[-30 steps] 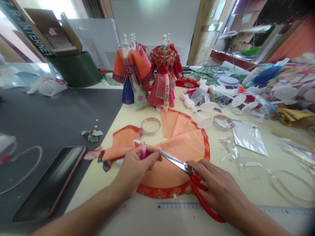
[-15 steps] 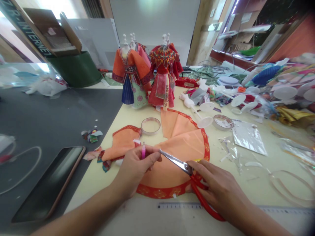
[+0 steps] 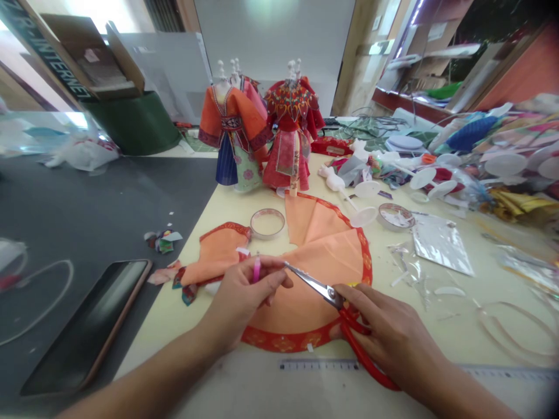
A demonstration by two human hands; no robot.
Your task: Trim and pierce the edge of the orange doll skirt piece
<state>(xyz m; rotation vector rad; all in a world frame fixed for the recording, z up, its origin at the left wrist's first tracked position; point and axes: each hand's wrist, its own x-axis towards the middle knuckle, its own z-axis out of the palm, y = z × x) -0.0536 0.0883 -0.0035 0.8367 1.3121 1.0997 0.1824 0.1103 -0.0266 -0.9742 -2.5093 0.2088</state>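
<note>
Left hand: the left hand (image 3: 242,297) is above the cloth, its fingers (image 3: 273,280) together, pinching a small pink cylinder (image 3: 257,270) that stands upright between them.

Right hand: the right hand (image 3: 393,334) rests at the cloth's lower right edge, its fingers (image 3: 358,295) clamped around steel scissors with red loop handles (image 3: 321,293).

Scissors: the blades lie closed, pointing toward the left hand, their tips just beside its fingers, above the cloth.

Cloth: a round orange fabric skirt with a red patterned border (image 3: 305,302) lies flat on the bench, folded or slit near the top. A second orange piece with red trim (image 3: 217,253) lies just left of it.

Bench: the pale yellow bench (image 3: 152,343) carries a metal ruler (image 3: 318,365) along its near edge, a clear tape roll (image 3: 267,223), and a clear plastic bag (image 3: 441,250).

Beyond: two miniature mannequins, one in an orange robe (image 3: 233,128) and one in a red robe (image 3: 290,134), stand at the far end.
</note>
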